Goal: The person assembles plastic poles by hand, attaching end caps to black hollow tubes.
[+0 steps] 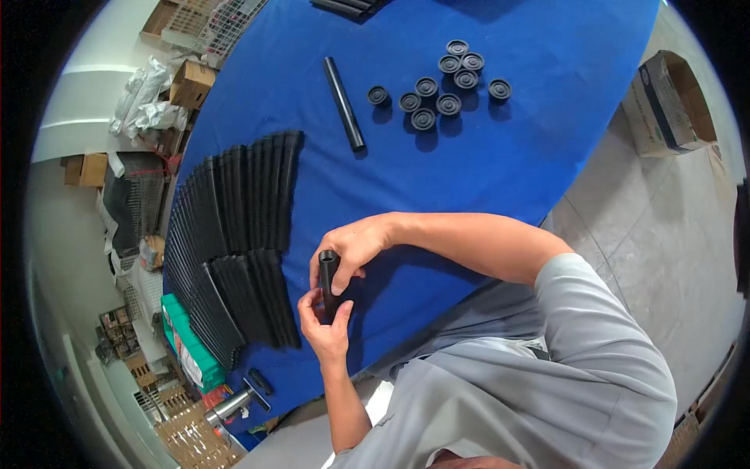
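Observation:
A short black tube stands near the table's front edge, its open end facing up. My right hand is wrapped round its upper part, with the thumb along the side. Lower down, my left hand grips the same tube between thumb and fingers. The tube's lower end is partly hidden by my hands. Left of my hands lie rows of black tubes packed side by side. A single black tube lies apart, further up on the blue cloth.
Several round black caps stand at the upper right of the table. A green bin and a metal tool with a black handle are at the lower left. An open cardboard box sits on the floor at right.

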Tool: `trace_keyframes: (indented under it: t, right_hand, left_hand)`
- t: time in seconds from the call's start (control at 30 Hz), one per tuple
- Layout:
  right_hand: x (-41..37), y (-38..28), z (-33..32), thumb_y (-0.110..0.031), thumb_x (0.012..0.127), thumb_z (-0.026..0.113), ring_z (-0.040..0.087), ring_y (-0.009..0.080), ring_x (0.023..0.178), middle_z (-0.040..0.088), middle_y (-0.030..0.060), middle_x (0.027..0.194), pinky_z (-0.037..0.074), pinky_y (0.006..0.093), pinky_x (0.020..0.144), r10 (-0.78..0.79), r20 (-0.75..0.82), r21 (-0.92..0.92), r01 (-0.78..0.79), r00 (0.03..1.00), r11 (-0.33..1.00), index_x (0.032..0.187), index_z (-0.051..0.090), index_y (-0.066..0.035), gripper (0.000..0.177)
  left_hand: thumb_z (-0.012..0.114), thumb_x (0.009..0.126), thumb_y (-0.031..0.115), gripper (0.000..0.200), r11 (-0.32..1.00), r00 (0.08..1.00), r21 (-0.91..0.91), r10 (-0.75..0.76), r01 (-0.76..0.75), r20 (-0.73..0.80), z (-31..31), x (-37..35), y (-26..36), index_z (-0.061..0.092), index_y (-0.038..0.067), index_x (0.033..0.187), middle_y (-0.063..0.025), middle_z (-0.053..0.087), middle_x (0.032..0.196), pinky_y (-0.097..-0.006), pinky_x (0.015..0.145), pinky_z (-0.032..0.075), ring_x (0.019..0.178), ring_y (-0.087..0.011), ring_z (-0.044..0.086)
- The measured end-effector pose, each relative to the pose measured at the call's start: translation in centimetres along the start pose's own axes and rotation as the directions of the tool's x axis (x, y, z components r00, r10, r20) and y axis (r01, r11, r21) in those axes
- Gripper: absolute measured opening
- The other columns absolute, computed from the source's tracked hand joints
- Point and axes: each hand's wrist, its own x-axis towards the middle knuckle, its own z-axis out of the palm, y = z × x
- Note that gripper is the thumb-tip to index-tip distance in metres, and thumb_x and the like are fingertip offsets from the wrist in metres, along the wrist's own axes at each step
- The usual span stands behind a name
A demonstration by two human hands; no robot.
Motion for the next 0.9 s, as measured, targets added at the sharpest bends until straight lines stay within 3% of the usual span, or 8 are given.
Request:
trace_keyframes:
  t: [0.07,0.2,0.33,0.4,0.47,0.53,0.67,0.9]
  right_hand:
    - [-0.1,-0.1,-0.1,-0.019,0.078,0.082,0.059,0.0124,0.062,0.068,0.004,0.08,0.051,0.0288,0.054,0.01,0.006,-0.005,-0.01,1.0,1.0,0.117,0.073,-0.001,0.044]
    - [-0.1,-0.4,0.0,-0.017,0.08,0.08,0.062,0.0135,0.069,0.069,0.0048,0.084,0.051,0.0295,0.058,-0.003,0.066,0.01,0.002,0.998,1.0,0.117,0.073,-0.001,0.042]
    - [-0.3,-1.0,-0.1,-0.015,0.082,0.078,0.063,0.0138,0.071,0.069,0.0049,0.085,0.051,0.0297,0.059,-0.038,0.102,-0.021,0.04,0.994,0.999,0.118,0.073,-0.003,0.038]
    - [-0.5,-1.5,-0.3,-0.012,0.082,0.076,0.062,0.0148,0.069,0.071,0.0054,0.088,0.052,0.0295,0.06,-0.024,0.109,-0.037,0.028,0.994,0.999,0.12,0.073,-0.004,0.039]
    - [-0.4,-1.4,-0.2,-0.009,0.082,0.073,0.061,0.0139,0.068,0.071,0.0058,0.089,0.052,0.0292,0.06,-0.037,0.118,-0.037,0.041,0.992,0.998,0.124,0.073,-0.005,0.042]
    - [-0.6,-1.8,-0.2,-0.005,0.081,0.071,0.061,0.013,0.069,0.071,0.0057,0.09,0.051,0.0286,0.06,0.008,0.153,-0.049,0.0,0.988,0.999,0.126,0.072,-0.006,0.046]
    - [-0.6,-1.8,0.1,-0.003,0.082,0.07,0.06,0.0123,0.07,0.071,0.0049,0.091,0.051,0.0276,0.062,0.032,0.216,0.038,-0.041,0.976,0.998,0.128,0.073,-0.008,0.047]
    - [-0.5,-2.0,-0.1,-0.008,0.083,0.078,0.061,0.0111,0.071,0.074,0.0029,0.095,0.051,0.027,0.062,0.025,0.17,0.036,-0.032,0.985,0.999,0.127,0.073,-0.008,0.044]
  left_hand:
    - [0.09,0.081,0.021,0.054,0.993,0.998,0.102,-0.061,0.06,0.012,-0.7,-0.2,-1.6,0.059,-0.002,0.119,-0.0097,0.065,0.105,-0.0305,0.077,0.053,0.089,-0.0154,0.063]
    - [0.08,0.093,0.02,0.042,0.969,0.989,-0.206,-0.121,0.135,0.083,-0.8,0.0,-0.5,0.06,-0.005,0.12,-0.0057,0.066,0.097,-0.0245,0.079,0.048,0.087,-0.0111,0.059]
    - [0.067,0.101,0.022,0.044,0.985,0.964,-0.093,-0.12,0.145,0.237,-2.0,0.4,-1.1,0.057,-0.007,0.132,-0.0093,0.067,0.109,-0.0312,0.095,0.05,0.103,-0.0159,0.062]
    - [0.073,0.096,0.017,0.046,0.998,0.985,0.069,-0.018,0.006,0.174,-1.4,0.5,-0.2,0.056,-0.005,0.133,-0.0094,0.066,0.111,-0.0312,0.094,0.05,0.105,-0.016,0.061]
    - [0.081,0.087,0.01,0.048,0.993,0.993,0.114,-0.054,0.042,0.104,-0.6,0.1,0.7,0.056,0.0,0.127,-0.0067,0.064,0.107,-0.0297,0.09,0.05,0.098,-0.0138,0.06]
    - [0.088,0.079,0.008,0.046,0.997,0.996,0.023,-0.079,0.078,0.045,-0.8,-0.2,-1.1,0.059,0.001,0.114,-0.0069,0.065,0.103,-0.0294,0.081,0.051,0.088,-0.0133,0.061]
    - [0.085,0.086,0.017,0.04,0.99,0.992,-0.131,-0.037,0.053,0.124,-1.5,0.0,-0.3,0.063,-0.001,0.115,-0.0089,0.063,0.113,-0.0298,0.083,0.051,0.095,-0.0154,0.062]
    - [0.081,0.09,0.025,0.045,0.998,0.984,-0.058,0.049,-0.039,0.17,-2.2,0.3,0.2,0.065,-0.006,0.118,-0.0118,0.062,0.114,-0.0296,0.086,0.05,0.098,-0.0167,0.061]
